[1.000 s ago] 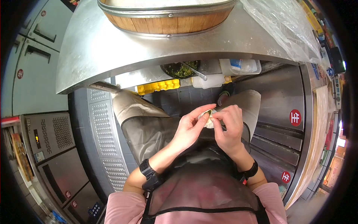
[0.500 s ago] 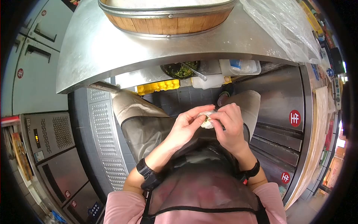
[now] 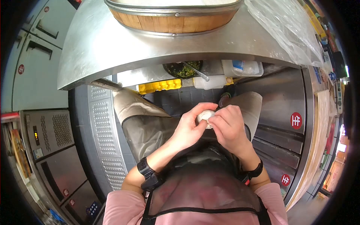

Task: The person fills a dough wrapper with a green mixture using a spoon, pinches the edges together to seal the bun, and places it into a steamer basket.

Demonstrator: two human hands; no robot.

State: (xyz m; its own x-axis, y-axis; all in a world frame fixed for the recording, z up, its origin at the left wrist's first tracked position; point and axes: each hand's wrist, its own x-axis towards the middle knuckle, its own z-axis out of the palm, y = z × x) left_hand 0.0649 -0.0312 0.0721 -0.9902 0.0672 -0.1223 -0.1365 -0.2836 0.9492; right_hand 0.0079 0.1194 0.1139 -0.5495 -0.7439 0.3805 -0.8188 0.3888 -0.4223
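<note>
A small white filled dough bun (image 3: 204, 115) sits between both hands above my lap, its top rounded and smooth. My left hand (image 3: 187, 128) cups it from the left, with the thumb laid across its near side. My right hand (image 3: 229, 126) pinches the dough's right edge between thumb and fingers. The fingertips hide the underside and part of the rim. On a shelf beneath the counter is a dark bowl (image 3: 171, 70) of chopped green filling (image 3: 190, 67), with a metal spoon (image 3: 198, 72) resting in it.
A wooden steamer (image 3: 168, 23) with metal bands stands on the steel counter (image 3: 97, 52). Clear plastic sheeting (image 3: 287, 32) drapes over its right side. Below are a yellow egg tray (image 3: 159, 86) and a plastic container (image 3: 249, 68). Steel drawers (image 3: 277, 97) flank my right leg.
The dough has turned in my hands: its open, gathered side with a bit of filling showed before, and a smooth round side shows now. Both hands stay in nearly the same place.
</note>
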